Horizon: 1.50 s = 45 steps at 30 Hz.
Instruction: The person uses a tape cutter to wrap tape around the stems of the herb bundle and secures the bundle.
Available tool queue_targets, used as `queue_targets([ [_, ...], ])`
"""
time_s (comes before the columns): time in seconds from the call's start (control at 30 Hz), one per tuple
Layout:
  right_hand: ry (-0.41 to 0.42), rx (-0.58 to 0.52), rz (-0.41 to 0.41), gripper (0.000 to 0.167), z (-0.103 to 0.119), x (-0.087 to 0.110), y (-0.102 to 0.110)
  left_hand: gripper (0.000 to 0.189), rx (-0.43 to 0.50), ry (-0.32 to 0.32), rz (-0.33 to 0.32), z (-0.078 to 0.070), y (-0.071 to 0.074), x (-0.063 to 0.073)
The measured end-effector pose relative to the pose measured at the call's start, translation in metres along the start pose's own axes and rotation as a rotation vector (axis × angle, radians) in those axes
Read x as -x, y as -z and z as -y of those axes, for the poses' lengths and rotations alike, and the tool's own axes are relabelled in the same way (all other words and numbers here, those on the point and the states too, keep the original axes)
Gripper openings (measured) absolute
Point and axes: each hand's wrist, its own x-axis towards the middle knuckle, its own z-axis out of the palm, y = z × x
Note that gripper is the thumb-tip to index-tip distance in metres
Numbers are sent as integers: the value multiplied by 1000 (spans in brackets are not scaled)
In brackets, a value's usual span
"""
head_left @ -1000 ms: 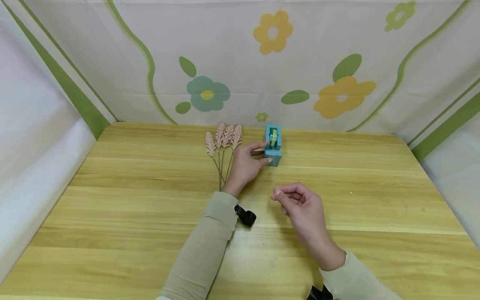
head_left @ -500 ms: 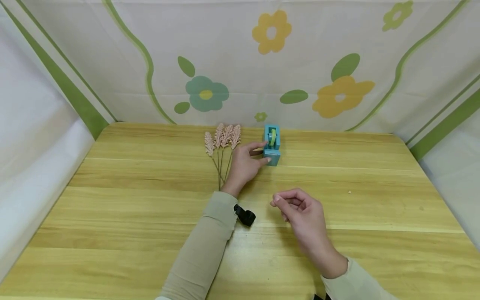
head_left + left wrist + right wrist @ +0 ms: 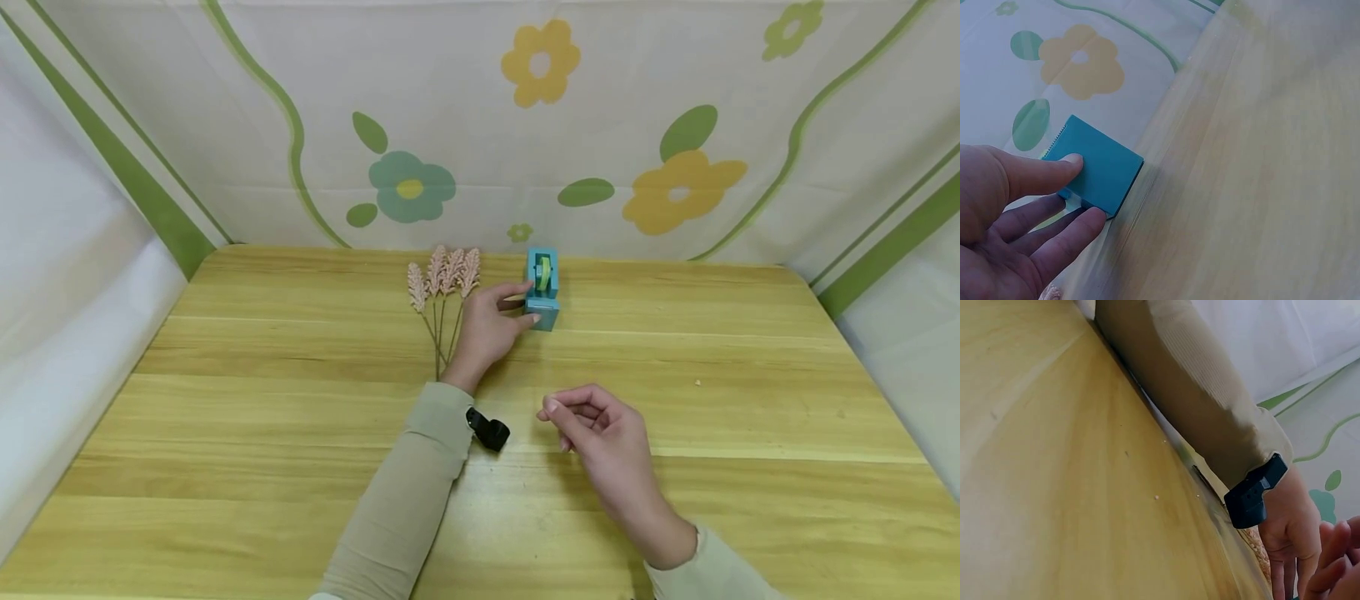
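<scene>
A blue tape dispenser (image 3: 542, 312) with a yellow-green roll (image 3: 543, 273) stands near the table's back edge. My left hand (image 3: 489, 325) holds its front block from the left. In the left wrist view, the thumb (image 3: 1072, 159) lies on the dispenser's flat blue face, with the other fingers at its lower edge. Closer to me, my right hand (image 3: 603, 429) has thumb and forefinger pinched together. A faint, see-through strip of tape (image 3: 546, 362) runs from the dispenser toward that pinch. In the right wrist view only some right fingers (image 3: 1335, 559) show, at the lower right.
Several pink artificial flowers (image 3: 444, 279) lie left of my left hand, their stems partly hidden behind that arm. A white cloth (image 3: 480, 125) with printed flowers hangs behind the wooden table (image 3: 225, 433). A tiny pale crumb (image 3: 697, 382) lies to the right.
My right hand has drawn back a little toward me, away from the dispenser, still pinching. The left hand keeps its hold on the dispenser, which stays in place.
</scene>
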Motion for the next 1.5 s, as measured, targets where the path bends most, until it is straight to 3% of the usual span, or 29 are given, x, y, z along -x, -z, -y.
queue_targets([
  [1.5,62,33,37,14,-7,15,1,50,-20,-4,-12,0,-2,0],
])
